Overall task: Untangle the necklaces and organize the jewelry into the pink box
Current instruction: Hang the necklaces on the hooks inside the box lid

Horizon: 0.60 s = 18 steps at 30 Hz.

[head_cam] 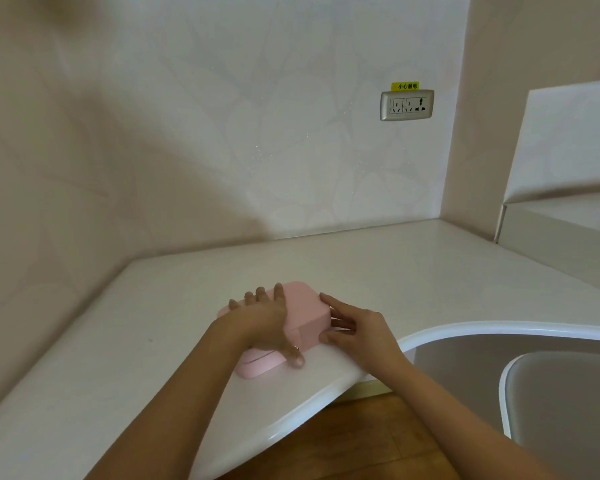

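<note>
Two hands are seen in the head view, both laid on the pink box (303,306), which stands closed on the white counter (395,271), close to its near curved edge. The left hand (260,320) is spread flat over the lid with fingers straight, and its thumb (293,356) is pressed down at the box's near front, where a small shiny part can be made out. The right hand (357,327) is set against the box's right side, fingers extended and touching it, with nothing clasped. No necklaces or other jewelry can be seen; whether any lie inside cannot be told. A wall socket (406,105) is mounted far to the right, and wooden floor (343,438) shows below the counter's edge.

Opening of the lid is judged to be the step in hand. Should the lid be forced while the base is only lightly steadied, the box could be slid over the near edge and dropped to the floor, and any contents scattered or tangled further.
</note>
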Each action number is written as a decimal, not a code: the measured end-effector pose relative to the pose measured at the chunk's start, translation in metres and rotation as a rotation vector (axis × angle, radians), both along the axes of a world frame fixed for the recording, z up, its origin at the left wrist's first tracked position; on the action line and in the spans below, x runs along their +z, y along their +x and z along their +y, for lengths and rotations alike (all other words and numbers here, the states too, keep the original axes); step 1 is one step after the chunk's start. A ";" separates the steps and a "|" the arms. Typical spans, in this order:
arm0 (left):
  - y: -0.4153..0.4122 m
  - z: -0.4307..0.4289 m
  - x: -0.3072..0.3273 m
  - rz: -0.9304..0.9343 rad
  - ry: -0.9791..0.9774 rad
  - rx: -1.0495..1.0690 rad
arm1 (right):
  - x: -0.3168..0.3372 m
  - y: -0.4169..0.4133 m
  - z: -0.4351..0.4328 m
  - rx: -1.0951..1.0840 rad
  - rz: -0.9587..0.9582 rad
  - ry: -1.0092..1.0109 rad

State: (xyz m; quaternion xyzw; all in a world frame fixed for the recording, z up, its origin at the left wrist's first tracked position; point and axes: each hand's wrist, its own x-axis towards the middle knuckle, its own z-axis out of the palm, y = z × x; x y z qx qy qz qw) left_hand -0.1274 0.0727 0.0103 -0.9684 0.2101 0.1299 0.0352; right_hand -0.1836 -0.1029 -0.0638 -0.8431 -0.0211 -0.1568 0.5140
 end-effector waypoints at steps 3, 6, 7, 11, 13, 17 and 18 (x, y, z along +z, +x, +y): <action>0.002 0.002 0.001 0.006 -0.019 0.003 | 0.000 0.000 0.001 0.006 -0.002 -0.020; 0.001 0.001 0.000 -0.005 -0.022 -0.002 | -0.001 -0.001 0.000 0.002 -0.006 -0.008; 0.000 0.000 -0.001 -0.016 -0.024 -0.005 | -0.002 -0.001 0.000 0.001 -0.009 -0.008; -0.001 0.002 -0.007 -0.072 -0.038 -0.011 | -0.003 0.000 0.000 -0.004 -0.020 -0.028; -0.001 0.001 -0.009 -0.071 -0.044 -0.015 | -0.003 0.001 0.000 -0.005 -0.021 -0.042; -0.004 0.000 -0.008 -0.070 -0.016 -0.039 | -0.003 0.003 -0.001 -0.006 -0.030 -0.060; -0.004 -0.001 -0.008 -0.072 -0.008 -0.046 | -0.003 0.003 -0.001 -0.005 -0.028 -0.060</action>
